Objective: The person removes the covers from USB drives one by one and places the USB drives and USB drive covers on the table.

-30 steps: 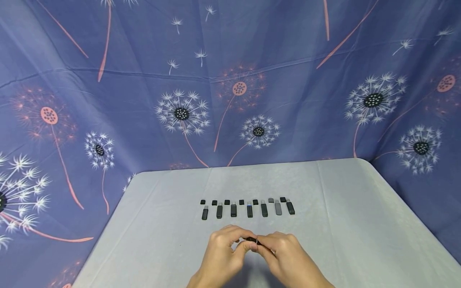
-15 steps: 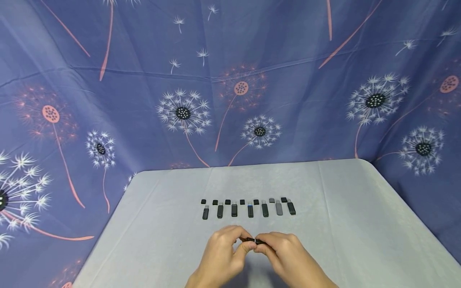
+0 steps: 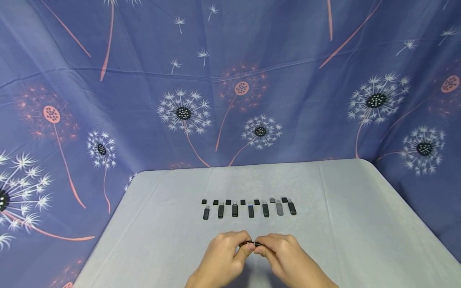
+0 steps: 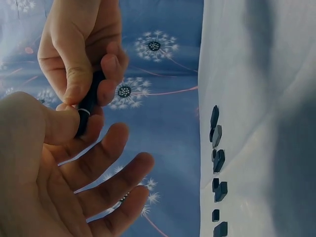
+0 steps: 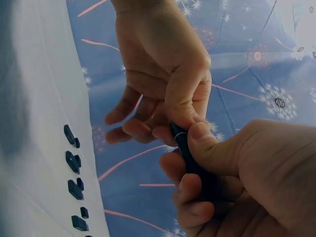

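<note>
My left hand and right hand meet in front of me above the near part of the table. Between them is a slim black USB stick, with a thin pale line across it near one end. The left thumb and index finger pinch the short black cap end, while the other left fingers are spread. My right hand grips the longer body, its fingers curled round it and hiding much of it. Whether the cap is partly off cannot be told.
On the pale tabletop, several USB sticks, such as a grey stick and a black stick, lie in a row beyond my hands. Their connectors are bare, and small caps lie behind them. A blue dandelion-print cloth hangs around the table.
The left index finger has drawn back and bent more. The held USB stick now lies more level between the fingertips. The row on the table has not been moved.
</note>
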The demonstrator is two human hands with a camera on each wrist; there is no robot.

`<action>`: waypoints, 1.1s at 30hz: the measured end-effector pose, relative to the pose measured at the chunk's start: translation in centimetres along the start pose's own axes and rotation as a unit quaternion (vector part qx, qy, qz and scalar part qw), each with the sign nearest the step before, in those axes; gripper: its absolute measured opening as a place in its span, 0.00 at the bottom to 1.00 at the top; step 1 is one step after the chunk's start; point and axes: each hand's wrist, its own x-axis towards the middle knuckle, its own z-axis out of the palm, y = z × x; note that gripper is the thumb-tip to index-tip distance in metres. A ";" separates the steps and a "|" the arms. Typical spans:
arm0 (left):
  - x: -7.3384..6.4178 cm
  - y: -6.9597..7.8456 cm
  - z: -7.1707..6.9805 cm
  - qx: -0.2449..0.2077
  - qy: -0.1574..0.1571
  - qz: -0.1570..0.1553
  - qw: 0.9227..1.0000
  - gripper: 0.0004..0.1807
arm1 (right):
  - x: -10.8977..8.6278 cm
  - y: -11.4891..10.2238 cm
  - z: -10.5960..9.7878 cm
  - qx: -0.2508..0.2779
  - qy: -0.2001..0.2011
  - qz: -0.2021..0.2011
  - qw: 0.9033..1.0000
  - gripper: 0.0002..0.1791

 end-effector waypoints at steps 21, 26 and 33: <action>-0.6 -0.4 -0.3 -0.032 0.002 0.012 0.999 0.15 | 0.2 -0.4 -0.8 0.052 -0.041 0.028 0.997 0.12; -0.6 -0.3 -0.2 -0.023 0.001 0.022 0.999 0.14 | 0.0 -0.1 -1.0 0.054 -0.062 0.030 0.996 0.10; -0.5 -0.4 0.0 -0.013 0.011 0.062 0.998 0.13 | -0.5 0.4 -1.4 0.053 -0.080 0.021 0.995 0.08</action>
